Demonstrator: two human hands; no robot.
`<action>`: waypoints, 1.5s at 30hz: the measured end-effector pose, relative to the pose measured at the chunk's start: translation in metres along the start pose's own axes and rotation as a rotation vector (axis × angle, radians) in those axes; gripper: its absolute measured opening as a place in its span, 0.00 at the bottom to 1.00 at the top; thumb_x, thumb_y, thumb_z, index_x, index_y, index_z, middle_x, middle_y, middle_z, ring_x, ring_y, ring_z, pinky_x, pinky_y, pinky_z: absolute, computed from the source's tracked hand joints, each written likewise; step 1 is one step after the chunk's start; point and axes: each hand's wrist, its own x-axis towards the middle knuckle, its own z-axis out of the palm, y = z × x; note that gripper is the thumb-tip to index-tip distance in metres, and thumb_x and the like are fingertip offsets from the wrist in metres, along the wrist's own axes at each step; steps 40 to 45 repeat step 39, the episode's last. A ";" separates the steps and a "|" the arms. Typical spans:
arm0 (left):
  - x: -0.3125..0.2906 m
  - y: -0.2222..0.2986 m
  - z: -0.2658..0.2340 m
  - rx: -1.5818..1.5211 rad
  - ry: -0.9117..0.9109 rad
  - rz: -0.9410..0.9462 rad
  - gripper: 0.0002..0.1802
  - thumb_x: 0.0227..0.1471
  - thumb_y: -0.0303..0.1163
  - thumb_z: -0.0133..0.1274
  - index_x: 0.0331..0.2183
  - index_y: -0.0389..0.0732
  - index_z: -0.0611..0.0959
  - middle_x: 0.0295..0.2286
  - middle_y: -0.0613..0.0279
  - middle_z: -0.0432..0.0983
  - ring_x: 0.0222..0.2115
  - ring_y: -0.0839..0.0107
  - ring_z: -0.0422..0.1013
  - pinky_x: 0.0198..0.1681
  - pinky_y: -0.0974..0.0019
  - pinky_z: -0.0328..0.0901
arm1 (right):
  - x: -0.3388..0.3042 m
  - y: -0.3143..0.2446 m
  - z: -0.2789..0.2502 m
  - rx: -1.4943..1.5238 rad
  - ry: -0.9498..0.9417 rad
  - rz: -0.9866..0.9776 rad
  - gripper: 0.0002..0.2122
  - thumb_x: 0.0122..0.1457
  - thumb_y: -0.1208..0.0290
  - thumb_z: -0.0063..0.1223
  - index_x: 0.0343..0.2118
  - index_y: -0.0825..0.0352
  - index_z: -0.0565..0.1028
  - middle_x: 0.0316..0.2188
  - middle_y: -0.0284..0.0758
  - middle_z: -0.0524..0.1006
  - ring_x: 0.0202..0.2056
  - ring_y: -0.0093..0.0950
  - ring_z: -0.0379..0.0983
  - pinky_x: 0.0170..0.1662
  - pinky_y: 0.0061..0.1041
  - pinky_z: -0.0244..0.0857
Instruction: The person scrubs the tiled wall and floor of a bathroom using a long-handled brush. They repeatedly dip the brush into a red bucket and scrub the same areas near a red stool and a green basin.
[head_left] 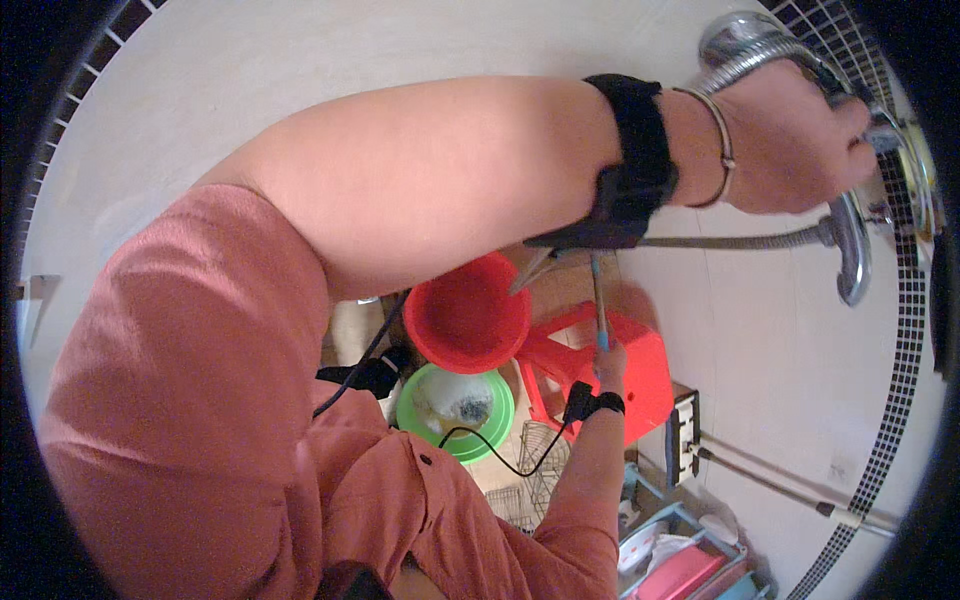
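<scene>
My left arm stretches across the view to the upper right, where my left hand [795, 140] is closed around part of a chrome shower fitting [885, 135]; the hand hides most of what it grips. Beside that hand, a chrome hand shower [851, 255] hangs on its metal hose [740, 240]. Lower down, my right hand [609, 365] is wrapped round a thin pole [600, 300] with blue sections. The pole's far end passes out of sight near my left forearm. A red plastic stool [645, 385] stands right by my right hand.
A red basin [468, 315] and a green basin [500, 400] with whitish, sudsy contents sit on the floor. Wire racks [540, 465] lie near my right forearm. A shelf [650, 520] with coloured basins stands lower right. A black cable [510, 462] runs to my right wrist.
</scene>
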 end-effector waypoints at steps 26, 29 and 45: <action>-0.006 -0.002 0.001 -0.006 0.030 -0.049 0.07 0.38 0.32 0.51 0.24 0.42 0.77 0.22 0.62 0.71 0.19 0.66 0.73 0.19 0.63 0.66 | -0.012 0.065 0.052 -0.048 -0.023 0.036 0.11 0.57 0.69 0.43 0.40 0.66 0.72 0.11 0.33 0.67 0.10 0.25 0.63 0.11 0.26 0.52; -0.008 -0.002 0.002 -0.034 0.051 -0.061 0.07 0.38 0.32 0.51 0.24 0.42 0.77 0.22 0.62 0.71 0.19 0.67 0.73 0.19 0.63 0.66 | -0.025 0.088 0.047 -0.014 0.057 0.023 0.12 0.53 0.68 0.47 0.36 0.70 0.72 0.16 0.42 0.71 0.17 0.35 0.68 0.18 0.35 0.56; -0.010 0.002 0.010 -0.017 0.082 -0.069 0.07 0.37 0.33 0.53 0.25 0.42 0.77 0.22 0.62 0.72 0.20 0.66 0.73 0.19 0.63 0.67 | 0.043 0.033 0.034 -0.081 -0.092 0.015 0.21 0.54 0.75 0.45 0.53 0.63 0.63 0.14 0.34 0.71 0.11 0.29 0.65 0.14 0.26 0.57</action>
